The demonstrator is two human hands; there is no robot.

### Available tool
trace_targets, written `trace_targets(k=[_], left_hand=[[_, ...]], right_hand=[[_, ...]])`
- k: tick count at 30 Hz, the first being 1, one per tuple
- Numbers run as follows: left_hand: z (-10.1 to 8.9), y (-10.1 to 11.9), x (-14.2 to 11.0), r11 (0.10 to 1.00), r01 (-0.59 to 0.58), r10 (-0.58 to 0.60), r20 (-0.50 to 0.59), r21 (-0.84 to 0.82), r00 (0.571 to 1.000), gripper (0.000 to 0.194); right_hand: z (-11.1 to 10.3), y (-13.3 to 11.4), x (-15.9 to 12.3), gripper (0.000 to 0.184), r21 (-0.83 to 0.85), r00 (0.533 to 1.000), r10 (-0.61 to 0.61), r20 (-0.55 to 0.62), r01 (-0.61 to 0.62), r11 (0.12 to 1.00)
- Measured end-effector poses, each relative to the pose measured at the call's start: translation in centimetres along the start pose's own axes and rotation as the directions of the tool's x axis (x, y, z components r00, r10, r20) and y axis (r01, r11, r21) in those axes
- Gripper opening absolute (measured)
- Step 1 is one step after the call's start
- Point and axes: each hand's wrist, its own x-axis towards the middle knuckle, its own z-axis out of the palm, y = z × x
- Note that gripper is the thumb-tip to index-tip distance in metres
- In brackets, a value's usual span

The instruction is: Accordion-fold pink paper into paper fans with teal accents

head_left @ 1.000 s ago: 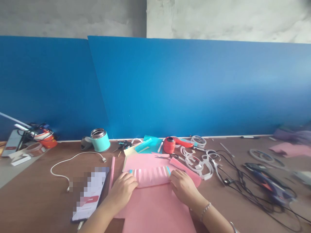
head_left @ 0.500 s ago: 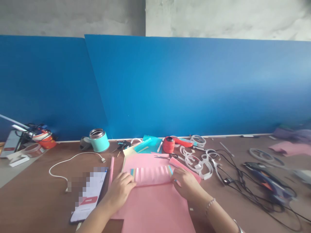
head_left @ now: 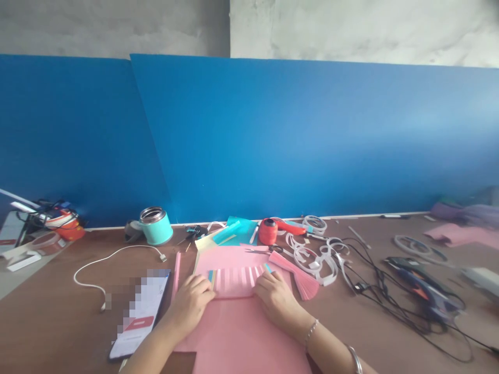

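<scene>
A folded band of striped pink paper (head_left: pixel 234 283) lies across larger pink sheets, with blue and yellow slips showing at its two ends. My left hand (head_left: pixel 195 296) grips the band's left end, its fingers curled at the near edge. On the right part of the band rests my right hand (head_left: pixel 276 297), fingers bent and pressed together on the paper; the thumb is hidden. Under both wrists spreads a plain pink sheet (head_left: pixel 245 332). Beyond the right hand lies a pink pleated paper piece (head_left: pixel 302 280), fanned at its near end.
A phone (head_left: pixel 142 317) and white cable (head_left: pixel 117 251) lie left. Behind stand a turquoise cup (head_left: pixel 156 227) and red thread spool (head_left: pixel 268 231); scissors (head_left: pixel 261 251) lie nearer. White tape coils (head_left: pixel 327 259), black cords and a dark-blue tool (head_left: pixel 424 291) fill the right.
My right hand has slid left along the band from its right end. The pleated piece beside it now shows more of its fanned end. My left hand has stayed on the left end.
</scene>
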Motion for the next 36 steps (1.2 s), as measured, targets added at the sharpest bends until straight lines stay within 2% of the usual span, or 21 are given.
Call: trace_targets(k=[5,8,10,14,18,21,24,28,32,36], left_hand=[[-0.1,-0.6,0.1,0.967,0.207,-0.193,0.105,-0.149,0.976,0.018],[-0.2,-0.6,0.2,0.924,0.32,-0.293,0.15,-0.21,0.944,0.014],[-0.4,-0.4,0.3,0.909,0.349,-0.316,0.168,-0.227,0.934,0.016],[-0.9,0.2,0.4,0.934,0.317,-0.29,0.165,-0.165,0.943,0.023],[-1.0,1.6,0.9,0.982,0.187,-0.184,0.091,-0.021,0.979,0.022],[0.0,2.8,1.3,0.996,0.087,-0.087,0.011,-0.016,0.996,0.036],[1.5,3.4,1.6,0.999,0.033,-0.034,-0.024,-0.013,0.999,0.029],[2.4,3.4,1.7,0.993,0.078,-0.082,-0.038,-0.083,0.996,0.022],[1.5,3.1,1.9,0.964,0.203,-0.198,0.043,-0.173,0.979,0.02],[0.4,2.5,2.1,0.925,0.328,-0.309,0.123,-0.194,0.943,0.019]], right_hand=[[-1.1,2.0,-0.8,0.018,0.191,0.978,0.201,0.062,-0.209,0.959],[-1.1,3.2,-1.1,0.021,0.281,0.97,0.234,0.06,-0.242,0.929],[-0.9,3.8,-1.2,0.021,0.305,0.97,0.241,0.047,-0.243,0.921],[-0.8,4.5,-1.5,0.018,0.334,0.981,0.191,0.044,-0.195,0.922],[-1.0,4.5,-1.5,0.017,0.3,0.986,0.157,0.057,-0.167,0.939],[-1.2,4.4,-1.5,0.016,0.29,0.987,0.146,0.065,-0.159,0.944],[-1.1,4.4,-1.5,0.017,0.294,0.988,0.142,0.061,-0.154,0.943],[-1.1,4.5,-1.6,0.016,0.321,0.987,0.151,0.06,-0.163,0.933],[-1.3,4.4,-1.3,0.017,0.393,0.974,0.222,0.051,-0.224,0.892],[-1.6,4.2,-0.9,0.022,0.407,0.96,0.266,0.084,-0.276,0.871]])
